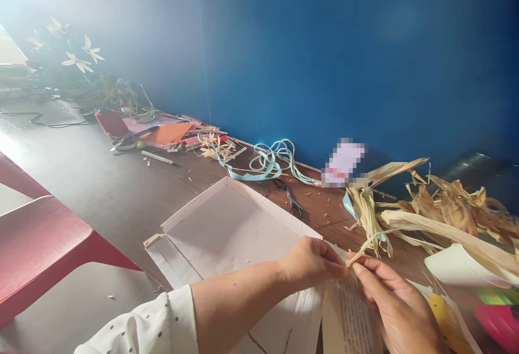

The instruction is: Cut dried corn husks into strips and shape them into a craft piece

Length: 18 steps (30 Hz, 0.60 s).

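My left hand [311, 263] reaches in from a white dotted sleeve, fingers pinched together. My right hand [395, 297] is closed beside it, thumb and forefinger pressed together, with its fingertips almost touching those of the left. Between the fingertips runs a thin pale strip of dried corn husk [370, 242], which both hands pinch. Beyond the strip hangs a bunch of dried husk [367, 216] with light blue ribbon by it. A printed sheet of paper [352, 316] lies under the hands. The left forearm crosses above a shallow white cardboard tray [239, 219].
Black scissors [292, 202] lie behind the tray, near coiled pale blue cord [284, 151]. Dry husks [458, 202] and a tipped white cup [462, 265] are at the right. A red chair [44, 240] stands left; a blue wall [324, 57] rises behind.
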Motion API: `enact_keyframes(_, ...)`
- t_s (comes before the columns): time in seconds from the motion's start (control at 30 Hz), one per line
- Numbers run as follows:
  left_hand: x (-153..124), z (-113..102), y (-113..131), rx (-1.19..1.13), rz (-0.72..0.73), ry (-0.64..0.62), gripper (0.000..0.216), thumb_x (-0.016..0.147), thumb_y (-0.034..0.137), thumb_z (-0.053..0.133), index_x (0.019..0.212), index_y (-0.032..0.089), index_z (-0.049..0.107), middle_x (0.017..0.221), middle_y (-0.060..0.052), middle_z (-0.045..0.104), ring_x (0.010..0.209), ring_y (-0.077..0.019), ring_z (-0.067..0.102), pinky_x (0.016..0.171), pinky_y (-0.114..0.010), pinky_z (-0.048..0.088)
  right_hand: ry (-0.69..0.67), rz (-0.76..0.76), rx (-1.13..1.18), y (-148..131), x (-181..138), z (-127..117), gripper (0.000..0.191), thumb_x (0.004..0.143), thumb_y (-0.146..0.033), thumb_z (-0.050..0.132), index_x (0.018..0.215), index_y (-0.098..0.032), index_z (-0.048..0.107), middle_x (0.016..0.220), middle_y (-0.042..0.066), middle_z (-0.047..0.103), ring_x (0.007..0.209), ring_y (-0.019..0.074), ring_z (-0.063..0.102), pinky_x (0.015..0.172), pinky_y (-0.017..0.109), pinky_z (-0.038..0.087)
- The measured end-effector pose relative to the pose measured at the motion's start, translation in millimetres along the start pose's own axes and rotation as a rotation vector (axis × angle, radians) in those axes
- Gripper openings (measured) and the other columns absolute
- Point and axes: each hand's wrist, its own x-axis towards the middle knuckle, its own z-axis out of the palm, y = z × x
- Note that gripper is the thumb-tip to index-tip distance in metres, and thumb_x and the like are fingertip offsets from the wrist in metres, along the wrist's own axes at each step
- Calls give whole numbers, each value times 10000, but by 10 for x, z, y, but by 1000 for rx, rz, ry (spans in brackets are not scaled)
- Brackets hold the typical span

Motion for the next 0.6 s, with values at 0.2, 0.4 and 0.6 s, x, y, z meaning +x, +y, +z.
enact_keyframes(0.2,24,-1,-30,41,11,20,254,637,303,780,798,127,690,621,43,538,577,-73,418,536,-221,301,20,-38,-38,-27,-1,13,525,673,-576,801,1017,-184,735,576,-34,511,584,123,377,518,230,316)
enact_keyframes(0.4,29,28,-86,260,156,99,183,667,287,681,799,163,706,712,21,627,631,-103,501,554,-220,353,63,-1,-38,-101,-26,77,541,621,-594,817,976,-191,755,544,-46,487,557,114,371,481,221,305)
enact_keyframes(0.6,-49,34,-31,453,254,166,188,725,323,601,790,189,715,760,5,660,666,-125,513,607,-236,385,85,46,-11,-207,-65,144,519,524,-589,846,866,-206,769,567,-25,576,555,113,394,465,208,338)
